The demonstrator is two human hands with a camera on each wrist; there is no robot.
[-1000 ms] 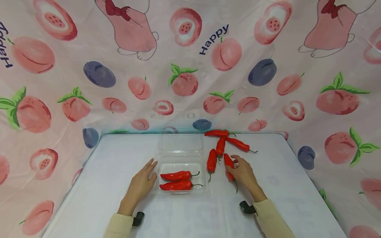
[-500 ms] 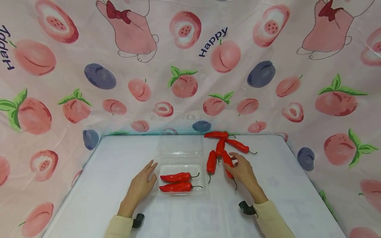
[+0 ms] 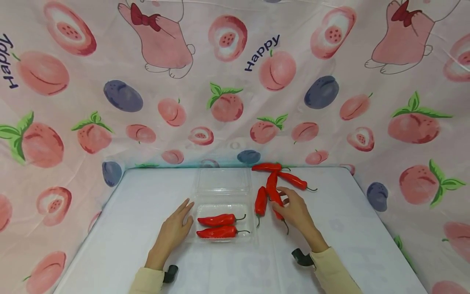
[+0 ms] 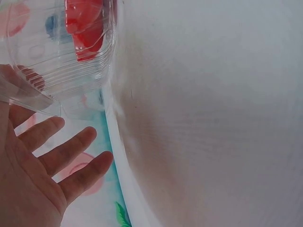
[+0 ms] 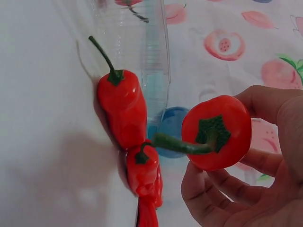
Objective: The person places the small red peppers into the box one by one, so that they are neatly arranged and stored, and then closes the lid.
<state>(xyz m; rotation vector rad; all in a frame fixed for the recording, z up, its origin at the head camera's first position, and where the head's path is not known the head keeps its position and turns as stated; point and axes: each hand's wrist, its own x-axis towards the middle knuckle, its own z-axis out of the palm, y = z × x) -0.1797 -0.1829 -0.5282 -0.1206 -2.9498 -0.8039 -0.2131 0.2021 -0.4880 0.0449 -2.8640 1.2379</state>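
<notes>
In the head view, my right hand (image 3: pixel 295 210) pinches a red chili pepper (image 3: pixel 276 201) by its body, thumb on the near side, its green stem pointing toward me. The right wrist view shows that pepper (image 5: pixel 232 111) stem-end on, raised off the table. My left hand (image 3: pixel 174 228) lies along the left edge of a clear plastic clamshell box (image 3: pixel 224 208), fingers spread and relaxed. Two red peppers (image 3: pixel 216 232) lie side by side in the box. From the left wrist, the left hand (image 4: pixel 42 175) appears with straight fingers beside the box wall; whether all fingers touch it is unclear.
The box's lid (image 3: pixel 223 179) lies folded back behind it. Right of the box, a loose pepper (image 3: pixel 260 202) lies close to its wall. Several more, including one at the back edge (image 3: pixel 267 166) and one angled right (image 3: pixel 293 180), rest behind. A fruit-print curtain (image 3: pixel 235 102) surrounds the white table.
My right hand has moved a little left with the held pepper, which now partly covers the pepper behind it. The left hand and the box have stayed in place.
</notes>
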